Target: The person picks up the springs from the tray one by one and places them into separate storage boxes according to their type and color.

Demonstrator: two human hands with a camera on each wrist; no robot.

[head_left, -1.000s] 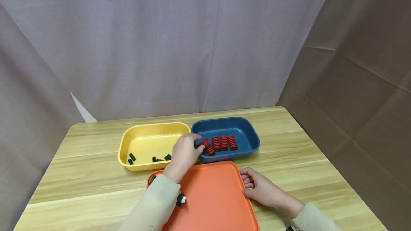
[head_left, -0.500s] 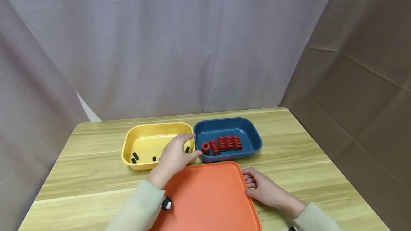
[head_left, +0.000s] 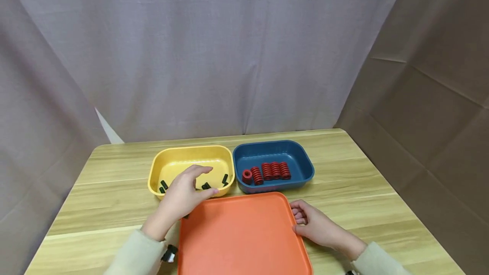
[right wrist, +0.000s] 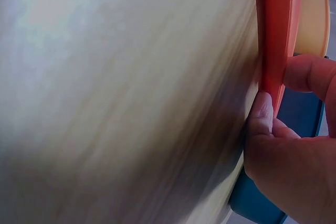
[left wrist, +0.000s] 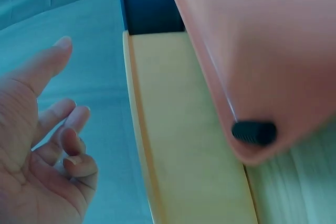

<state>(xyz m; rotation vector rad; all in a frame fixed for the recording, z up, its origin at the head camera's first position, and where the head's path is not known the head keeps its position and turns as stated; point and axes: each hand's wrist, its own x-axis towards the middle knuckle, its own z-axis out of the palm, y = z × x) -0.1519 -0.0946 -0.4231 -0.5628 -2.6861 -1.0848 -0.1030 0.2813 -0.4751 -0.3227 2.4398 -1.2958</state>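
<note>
My left hand [head_left: 179,198] hovers over the near left corner of the yellow bin [head_left: 191,151], thumb and index finger spread apart. In the left wrist view nothing is between the fingers of that hand [left wrist: 47,145]. My right hand [head_left: 313,226] grips the right rim of the orange tray [head_left: 244,232]; the right wrist view has thumb and fingers on either side of the rim [right wrist: 277,40]. A black spring [left wrist: 254,132] lies in a corner of the tray. Red springs [head_left: 266,170] sit in a row in the blue bin [head_left: 275,145], the leftmost standing on end.
Several small black springs [head_left: 206,186] lie scattered along the near side of the yellow bin. Both bins stand side by side behind the tray on the wooden table [head_left: 95,207]. Grey curtains [head_left: 172,54] hang behind, and a brown sheet [head_left: 431,109] on the right.
My left hand has left the blue bin and moved left over the yellow bin, leaving an upright red spring at the row's left end. My right hand keeps its grip on the tray.
</note>
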